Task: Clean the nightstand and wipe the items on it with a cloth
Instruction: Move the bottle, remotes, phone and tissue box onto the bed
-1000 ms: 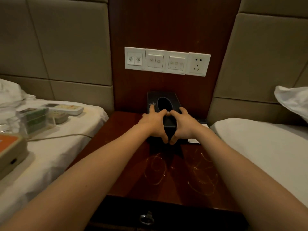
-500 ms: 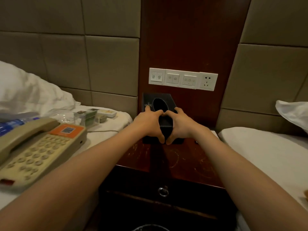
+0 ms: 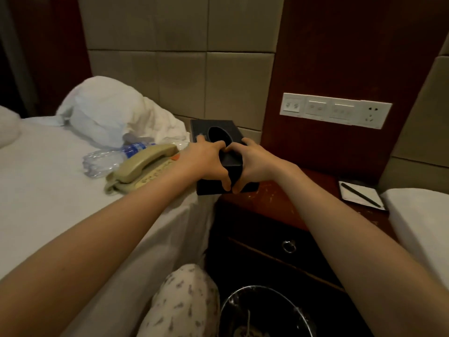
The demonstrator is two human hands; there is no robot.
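A black tissue box (image 3: 216,128) with an oval top opening is held up over the left edge of the dark wooden nightstand (image 3: 286,203). My left hand (image 3: 204,161) grips its left side and my right hand (image 3: 252,161) grips its right side, thumbs meeting at the front. The lower front of the box is hidden by my fingers. No cloth is in view.
On the left bed (image 3: 48,190) lie a beige telephone (image 3: 143,169), a plastic water bottle (image 3: 109,159) and a pillow (image 3: 109,110). A notepad with a pen (image 3: 359,194) lies at the nightstand's right. A lined waste bin (image 3: 264,312) stands below. Switch panel (image 3: 335,110) on the wall.
Both hands have carried the tissue box off the back of the nightstand toward the left, to the bed's edge. The view has turned left and down.
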